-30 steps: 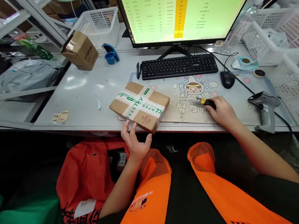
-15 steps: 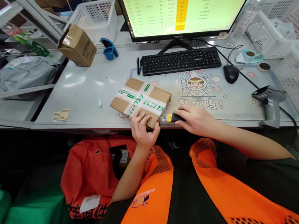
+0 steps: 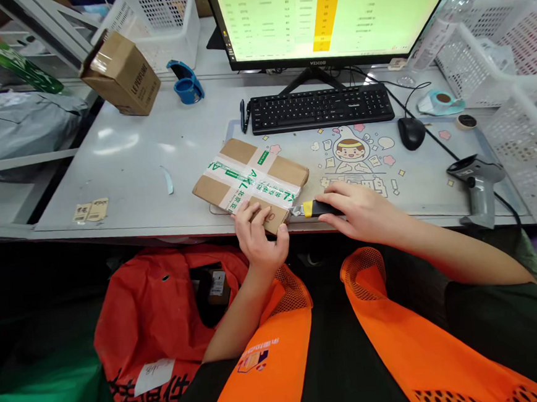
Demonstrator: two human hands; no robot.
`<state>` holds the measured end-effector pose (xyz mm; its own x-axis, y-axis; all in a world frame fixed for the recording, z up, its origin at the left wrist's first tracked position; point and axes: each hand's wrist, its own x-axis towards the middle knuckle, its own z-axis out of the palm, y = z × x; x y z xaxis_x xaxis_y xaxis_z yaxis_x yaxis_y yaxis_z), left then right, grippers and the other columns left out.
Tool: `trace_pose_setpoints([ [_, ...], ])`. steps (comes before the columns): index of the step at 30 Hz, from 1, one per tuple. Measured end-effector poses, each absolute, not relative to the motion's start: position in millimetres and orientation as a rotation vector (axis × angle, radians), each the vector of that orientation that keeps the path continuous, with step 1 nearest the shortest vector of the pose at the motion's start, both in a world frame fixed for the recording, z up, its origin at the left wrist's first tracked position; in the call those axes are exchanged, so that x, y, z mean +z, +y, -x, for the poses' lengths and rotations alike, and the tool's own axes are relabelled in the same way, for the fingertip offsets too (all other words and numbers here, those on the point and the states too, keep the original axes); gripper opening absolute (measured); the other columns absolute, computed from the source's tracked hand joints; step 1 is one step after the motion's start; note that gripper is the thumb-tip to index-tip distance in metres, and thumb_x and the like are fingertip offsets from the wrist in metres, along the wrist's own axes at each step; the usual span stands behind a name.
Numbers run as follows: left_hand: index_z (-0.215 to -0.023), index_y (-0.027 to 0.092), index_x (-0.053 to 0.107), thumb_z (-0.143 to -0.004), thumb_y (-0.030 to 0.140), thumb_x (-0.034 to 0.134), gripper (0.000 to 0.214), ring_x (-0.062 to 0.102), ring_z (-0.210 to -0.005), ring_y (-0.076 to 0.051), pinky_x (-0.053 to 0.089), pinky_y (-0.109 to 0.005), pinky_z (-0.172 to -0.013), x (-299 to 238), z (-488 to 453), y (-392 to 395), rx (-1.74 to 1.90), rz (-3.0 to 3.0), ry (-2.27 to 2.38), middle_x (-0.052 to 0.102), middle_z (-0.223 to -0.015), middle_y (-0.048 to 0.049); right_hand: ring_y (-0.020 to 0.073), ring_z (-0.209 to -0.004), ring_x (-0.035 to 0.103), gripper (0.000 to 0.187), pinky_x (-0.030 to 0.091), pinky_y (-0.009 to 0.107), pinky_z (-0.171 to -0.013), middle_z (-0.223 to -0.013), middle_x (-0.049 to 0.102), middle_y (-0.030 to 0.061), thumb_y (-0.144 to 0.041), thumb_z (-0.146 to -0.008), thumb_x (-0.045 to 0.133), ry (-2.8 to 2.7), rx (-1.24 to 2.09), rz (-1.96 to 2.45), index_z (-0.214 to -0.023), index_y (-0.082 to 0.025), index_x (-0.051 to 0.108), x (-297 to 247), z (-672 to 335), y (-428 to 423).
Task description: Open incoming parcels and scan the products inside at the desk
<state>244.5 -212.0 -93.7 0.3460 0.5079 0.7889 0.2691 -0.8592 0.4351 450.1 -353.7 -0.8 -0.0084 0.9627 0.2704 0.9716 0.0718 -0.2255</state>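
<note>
A flat brown cardboard parcel (image 3: 251,182) crossed with clear tape printed in green lies near the front edge of the grey desk (image 3: 145,167). My left hand (image 3: 258,239) grips its near corner, fingers on top and thumb at the side. My right hand (image 3: 359,209) is closed round a black and yellow utility knife (image 3: 314,208), whose tip meets the parcel's right edge at the tape.
Behind stand a black keyboard (image 3: 320,107), a monitor (image 3: 335,13), a mouse (image 3: 410,133) and a cartoon desk mat (image 3: 387,167). A barcode scanner (image 3: 477,186) and white baskets (image 3: 519,138) sit right. A small box (image 3: 121,73) and blue tape dispenser (image 3: 185,83) are back left. A red bag (image 3: 161,321) lies below.
My right hand carried the knife from the desk mat leftward to the parcel's right edge. My left hand moved up from below the desk edge onto the parcel's near corner.
</note>
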Motion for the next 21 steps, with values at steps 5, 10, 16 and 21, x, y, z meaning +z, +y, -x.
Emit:
trace_pose_setpoints([
  [5,-0.146,0.014,0.056,-0.1,0.033,0.051,0.049,0.031,-0.161,-0.04,0.03,-0.063,-0.128,-100,-248,-219,1.438,-2.377,0.707,0.052,-0.156,-0.0242,0.0274,-0.097,0.07,0.033,0.058,0.039,-0.079,-0.116,0.071,0.0145,-0.039,-0.107,0.058,-2.023,0.012,1.921,-0.125,-0.016,0.072,-1,-452,-350],
  [10,-0.152,0.015,0.055,-0.101,0.033,0.047,0.054,0.033,-0.16,-0.039,0.028,-0.062,-0.128,-102,-252,-221,1.439,-2.33,0.723,0.052,-0.159,-0.0225,0.0271,-0.095,0.07,0.034,0.056,0.039,-0.079,-0.118,0.072,0.0139,-0.04,-0.104,0.062,-1.98,0.0,1.941,-0.127,-0.018,0.074,0,-458,-345],
  [16,-0.14,0.016,0.066,-0.099,0.028,0.05,0.045,0.043,-0.153,-0.035,0.033,-0.059,-0.126,-95,-252,-220,1.455,-2.293,0.717,0.061,-0.149,-0.0195,0.0274,-0.096,0.07,0.038,0.056,0.039,-0.082,-0.118,0.071,0.0132,-0.043,-0.101,0.063,-1.871,-0.008,2.025,-0.127,-0.019,0.076,-7,-487,-336],
  [21,-0.128,0.015,0.071,-0.098,0.03,0.05,0.04,0.05,-0.147,-0.035,0.038,-0.06,-0.124,-92,-256,-221,1.428,-2.317,0.734,0.067,-0.139,-0.0184,0.0321,-0.107,0.067,0.04,0.057,0.045,-0.091,-0.12,0.071,0.014,-0.046,-0.097,0.066,-1.662,-0.046,2.149,-0.125,-0.02,0.078,-12,-521,-328],
])
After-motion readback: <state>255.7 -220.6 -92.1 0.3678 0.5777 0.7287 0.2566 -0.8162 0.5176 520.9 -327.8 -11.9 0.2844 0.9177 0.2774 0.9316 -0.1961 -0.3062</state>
